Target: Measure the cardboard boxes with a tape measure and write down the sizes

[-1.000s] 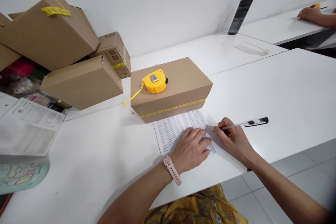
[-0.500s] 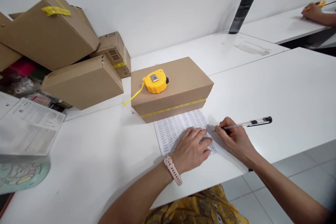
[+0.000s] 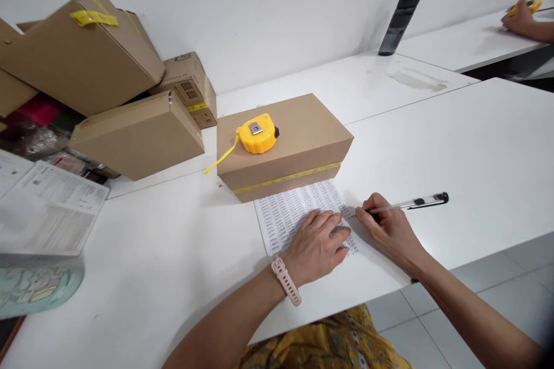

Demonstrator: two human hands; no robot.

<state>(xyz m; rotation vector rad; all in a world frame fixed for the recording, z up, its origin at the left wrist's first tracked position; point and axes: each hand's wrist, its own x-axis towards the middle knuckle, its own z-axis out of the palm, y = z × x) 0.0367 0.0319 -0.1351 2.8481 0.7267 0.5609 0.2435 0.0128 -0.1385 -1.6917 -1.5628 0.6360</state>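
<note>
"Where's the sheet?"

"The sheet (image 3: 281, 219) lies flat on the table (image 3: 168, 265), at the near side of the cardboard box (image 3: 298, 158) with the tape measure (image 3: 258, 134) on top."

"And the hands?"

"The left hand (image 3: 318, 247) lies palm down across the rows of writing, fingers loosely spread, gripping nothing. The right hand (image 3: 393, 234) has its fingers pinched narrow around the pen (image 3: 404, 205), low on the barrel."

"Is the tip on the paper?"

"Hard to say; the fingers mostly hide it."

"Any advice?"

"Press evenly with the left palm so the paper can't slip, leave the tip room, and steer with small finger movements, for neat rows."
</note>
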